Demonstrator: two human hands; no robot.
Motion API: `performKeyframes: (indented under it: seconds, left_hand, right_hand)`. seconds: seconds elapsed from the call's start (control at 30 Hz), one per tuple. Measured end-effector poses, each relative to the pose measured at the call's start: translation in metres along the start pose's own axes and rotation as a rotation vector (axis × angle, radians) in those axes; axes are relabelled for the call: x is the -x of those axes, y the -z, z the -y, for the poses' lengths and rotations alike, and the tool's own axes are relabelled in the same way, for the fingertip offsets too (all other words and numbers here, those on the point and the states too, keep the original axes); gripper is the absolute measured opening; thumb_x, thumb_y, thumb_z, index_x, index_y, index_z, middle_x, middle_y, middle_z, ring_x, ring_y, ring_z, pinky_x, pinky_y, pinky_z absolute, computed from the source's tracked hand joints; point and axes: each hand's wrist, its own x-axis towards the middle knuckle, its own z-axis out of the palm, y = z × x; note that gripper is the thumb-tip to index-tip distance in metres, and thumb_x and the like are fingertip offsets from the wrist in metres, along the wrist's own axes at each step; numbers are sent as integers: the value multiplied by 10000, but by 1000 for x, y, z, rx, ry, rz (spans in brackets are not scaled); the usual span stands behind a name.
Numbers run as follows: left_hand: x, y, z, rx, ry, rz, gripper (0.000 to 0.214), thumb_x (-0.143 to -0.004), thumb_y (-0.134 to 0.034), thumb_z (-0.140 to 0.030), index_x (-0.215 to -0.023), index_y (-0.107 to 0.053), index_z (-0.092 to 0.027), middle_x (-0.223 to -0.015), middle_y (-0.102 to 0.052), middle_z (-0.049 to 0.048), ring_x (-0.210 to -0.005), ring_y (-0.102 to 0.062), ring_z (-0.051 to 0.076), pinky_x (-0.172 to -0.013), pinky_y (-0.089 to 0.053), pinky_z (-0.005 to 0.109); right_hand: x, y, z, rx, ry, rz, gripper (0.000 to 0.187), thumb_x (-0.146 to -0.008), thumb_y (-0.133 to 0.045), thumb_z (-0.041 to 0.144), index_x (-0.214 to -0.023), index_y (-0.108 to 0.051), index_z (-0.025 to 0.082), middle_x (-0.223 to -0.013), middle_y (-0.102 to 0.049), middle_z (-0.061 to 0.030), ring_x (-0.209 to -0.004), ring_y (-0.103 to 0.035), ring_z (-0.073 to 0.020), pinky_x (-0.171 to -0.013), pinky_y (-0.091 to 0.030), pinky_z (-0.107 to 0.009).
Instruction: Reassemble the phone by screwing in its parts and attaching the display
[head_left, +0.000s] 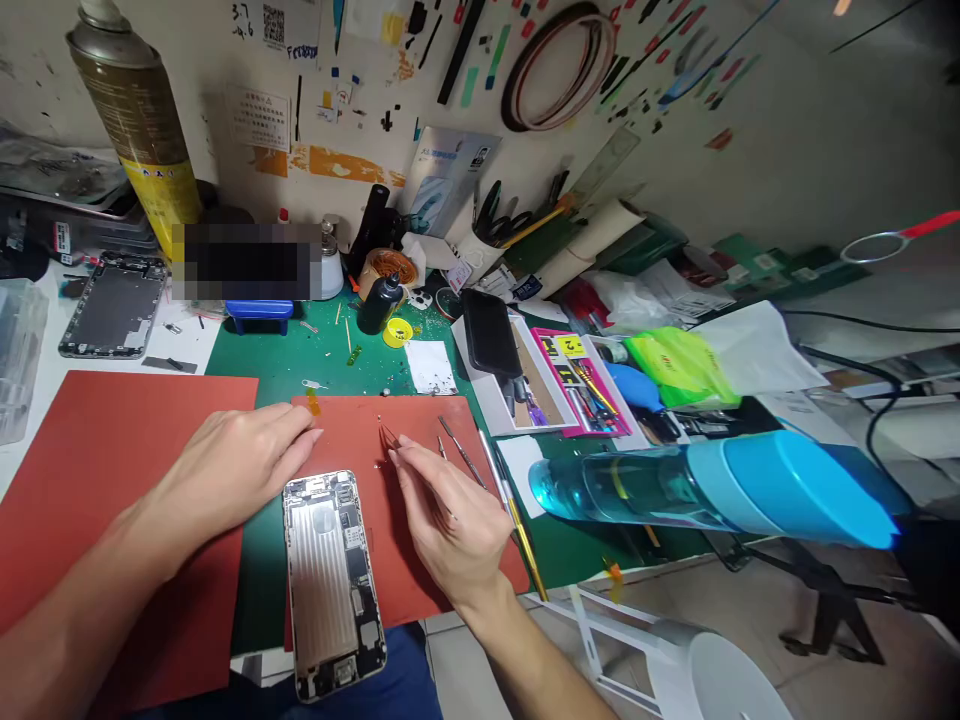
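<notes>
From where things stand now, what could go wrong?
The opened phone appears to jut past the near edge of the red mat; a nudge might tip it toward the lap.

Tiny specks lie near the tips of the tweezers in the right hand; if they are loose parts, a careless sweep could scatter them.

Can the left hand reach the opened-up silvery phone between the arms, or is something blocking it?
Probably yes. The left hand is right beside the upper left corner of the silvery phone, and nothing seems to stand between them. The right hand is off to the phone's other side.
</notes>
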Motion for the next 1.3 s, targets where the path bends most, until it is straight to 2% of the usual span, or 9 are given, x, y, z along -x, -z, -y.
performKeyframes:
  seconds: [0.23,0.57,0.8,1.07,1.17,1.3]
  left_hand:
    - [0,1,-3,2,-53,-42,353,-1149,-410,-324,-991,-710,-225,-912,-802,7,-739,-762,211,-630,-430,354]
    - [-1,2,-4,-16,-48,-38,343,-1145,-397,-316,-993,-693,-236,-895,-802,7,-711,-745,202,-609,-399,342]
    - [-1,0,-3,-11,-37,-24,330,-1150,-396,-313,-996,-679,-239,-866,-780,1,-701,-722,195,-598,-346,336]
    - [0,0,-5,-9,-41,-13,323,-1148,-403,-301,-995,-678,-228,-838,-756,6,-695,-716,200,-598,-336,343]
    - [-1,1,-5,-7,-43,-11,331,-1146,-400,-301,-980,-677,-227,-832,-753,5,-691,-716,198,-600,-350,343]
    - [0,0,-3,-7,-32,9,335,-1145,-399,-315,-1002,-690,-231,-875,-770,9,-714,-730,201,-591,-356,349]
  right_hand:
    - [0,-1,0,7,32,24,356,-949,-659,-84,-1208,-767,134,-1079,-868,-126,-1037,-857,-225,-964,-712,-294]
    - [-2,-2,0,9,-4,39,408,-983,-631,-26,-1291,-760,208,-1116,-869,-93,-1023,-860,-237,-906,-743,-344]
    - [-2,-4,0,8,11,50,348,-979,-622,-55,-1207,-762,166,-1062,-870,-116,-1035,-857,-229,-918,-736,-327]
    - [-2,-3,0,13,11,30,407,-985,-615,-37,-1272,-766,210,-1077,-873,-80,-1017,-861,-229,-901,-744,-335]
    - [-3,-3,1,20,-34,-8,390,-993,-657,9,-1282,-777,241,-1093,-875,-60,-968,-868,-233,-871,-751,-333]
    - [-7,-4,6,-9,-195,-94,265,-994,-746,97,-1207,-795,246,-1055,-878,-41,-859,-868,-212,-833,-750,-316]
